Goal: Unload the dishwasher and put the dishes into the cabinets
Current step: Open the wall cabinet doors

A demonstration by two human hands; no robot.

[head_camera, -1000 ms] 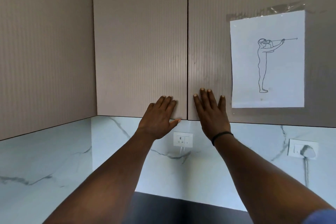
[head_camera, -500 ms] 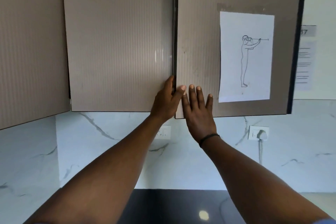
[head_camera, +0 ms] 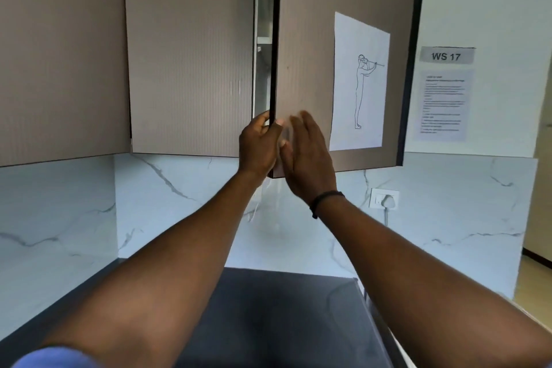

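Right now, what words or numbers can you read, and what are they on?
"WS 17": on the grey sign on the wall.
Printed sheet below it: lines of text, too small and blurred to read.
Paper on the cabinet door: a drawn figure only, no words.

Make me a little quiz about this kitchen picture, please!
1. True or false: the right cabinet door is partly open.
2. Which hand grips that door's edge? A) left hand B) right hand
3. Fill in: the wall sign reads "WS __".

Key: 1 true: a gap shows beside the left cabinet door. 2 A: its fingers curl round the edge; the right hand's fingers are straight. 3: 17.
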